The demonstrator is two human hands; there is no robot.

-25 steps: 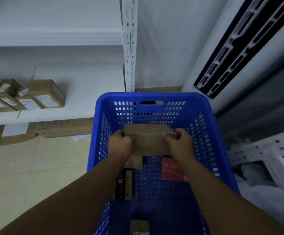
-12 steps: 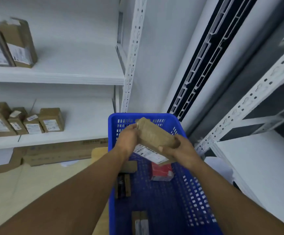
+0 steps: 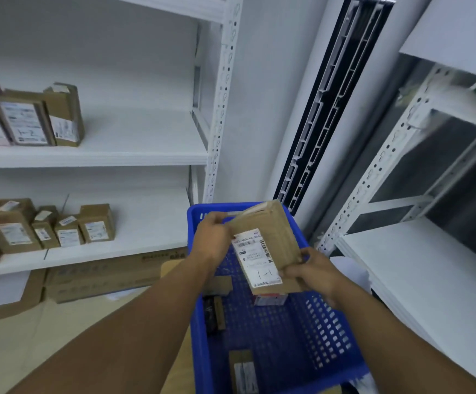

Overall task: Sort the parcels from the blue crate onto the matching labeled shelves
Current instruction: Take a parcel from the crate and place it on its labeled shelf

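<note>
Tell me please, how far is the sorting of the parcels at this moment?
Done: several labelled parcels stand on the upper shelf and the lower shelf. In hand: the left hand and the right hand hold one brown parcel above the blue crate, its label facing up. Left: several items lie in the crate, among them a red and white box and a dark packet.

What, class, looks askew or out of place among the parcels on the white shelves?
On the upper shelf, the flat labelled parcel leans tilted against its neighbours rather than standing square; the small boxes on the lower shelf stand upright.
</note>
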